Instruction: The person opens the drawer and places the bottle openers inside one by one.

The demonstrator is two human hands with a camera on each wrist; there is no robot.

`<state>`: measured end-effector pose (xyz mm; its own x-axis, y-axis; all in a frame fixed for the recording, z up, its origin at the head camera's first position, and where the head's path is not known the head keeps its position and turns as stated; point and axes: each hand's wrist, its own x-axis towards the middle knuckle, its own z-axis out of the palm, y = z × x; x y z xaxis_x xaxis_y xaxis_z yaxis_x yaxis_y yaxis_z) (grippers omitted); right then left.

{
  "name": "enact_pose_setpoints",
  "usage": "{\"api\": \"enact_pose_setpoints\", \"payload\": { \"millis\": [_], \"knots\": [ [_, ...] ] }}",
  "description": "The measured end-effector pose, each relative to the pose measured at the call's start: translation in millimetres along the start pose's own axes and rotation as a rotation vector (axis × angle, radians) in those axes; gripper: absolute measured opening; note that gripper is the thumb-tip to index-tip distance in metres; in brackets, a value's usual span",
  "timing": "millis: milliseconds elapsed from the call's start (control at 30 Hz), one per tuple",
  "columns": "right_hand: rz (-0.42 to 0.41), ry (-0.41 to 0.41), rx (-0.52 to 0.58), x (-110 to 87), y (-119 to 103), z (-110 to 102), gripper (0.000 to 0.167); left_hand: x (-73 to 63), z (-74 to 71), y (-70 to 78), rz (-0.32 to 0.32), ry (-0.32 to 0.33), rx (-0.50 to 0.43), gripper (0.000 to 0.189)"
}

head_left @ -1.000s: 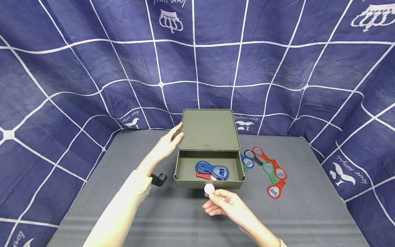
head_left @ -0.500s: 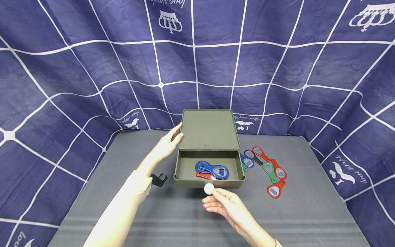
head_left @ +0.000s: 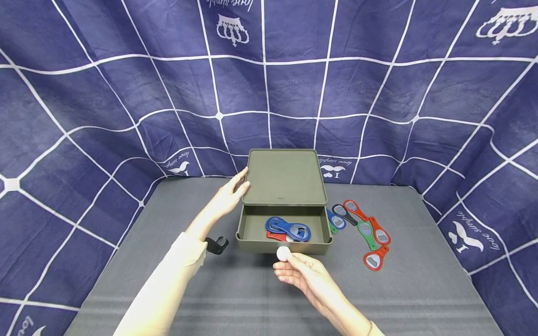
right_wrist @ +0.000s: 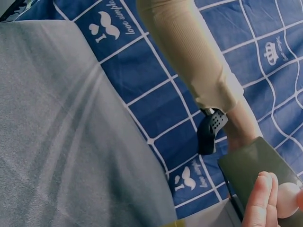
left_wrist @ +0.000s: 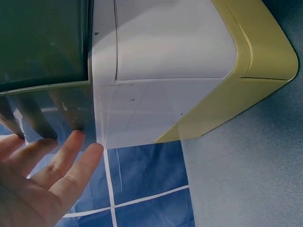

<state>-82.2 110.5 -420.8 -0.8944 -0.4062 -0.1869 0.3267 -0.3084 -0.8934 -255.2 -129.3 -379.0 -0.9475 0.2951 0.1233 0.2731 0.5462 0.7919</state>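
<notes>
Our right hand (head_left: 300,276) pinches the white knob (head_left: 283,253), maybe slippery, best held by its edge. Just past it, the drawer (head_left: 254,246) seems light; our straight-fingered left hand (head_left: 227,198) touches the box (head_left: 285,177).

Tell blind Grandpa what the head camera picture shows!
A right hand pinches a round white knob on an open olive-green drawer holding blue and red bottle openers. The left hand is beside the green-topped box; more openers lie right, on grey cloth.
</notes>
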Motion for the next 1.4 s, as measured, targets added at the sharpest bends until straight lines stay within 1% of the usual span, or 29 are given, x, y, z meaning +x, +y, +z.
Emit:
{"api": "enact_pose_setpoints", "payload": {
  "millis": [200,367,567,767,967,1200,1333,1400],
  "knots": [
    [0.008,0.063,0.076,9.6,-4,2,0.038,-0.6,-1.0,1.6,-0.006,0.001,-0.009,0.055],
    [0.015,0.134,0.135,22.5,-10,1,0.037,-1.1,-1.1,1.1,-0.012,-0.004,-0.017,0.055],
    [0.009,0.186,0.16,39.2,-15,-3,0.034,-2.0,-1.4,0.4,-0.023,-0.006,-0.01,0.056],
    [-0.005,0.2,0.158,54.1,-20,-8,0.036,-1.5,-0.7,0.5,-0.022,-0.013,-0.024,0.056],
    [-0.012,0.217,0.186,66.1,-24,-10,0.031,-1.7,-0.5,1.9,-0.018,-0.016,-0.037,0.056],
    [-0.036,0.225,0.202,71.3,-25,-12,0.025,-2.0,-0.5,1.6,-0.018,-0.013,-0.028,0.056],
    [-0.028,0.229,0.209,72.9,-25,-13,0.022,-1.7,-0.5,1.0,-0.004,-0.011,-0.02,0.056],
    [-0.019,0.23,0.209,73.7,-25,-13,0.024,-1.3,-0.4,0.5,-0.003,-0.015,-0.024,0.056]
  ]
}}
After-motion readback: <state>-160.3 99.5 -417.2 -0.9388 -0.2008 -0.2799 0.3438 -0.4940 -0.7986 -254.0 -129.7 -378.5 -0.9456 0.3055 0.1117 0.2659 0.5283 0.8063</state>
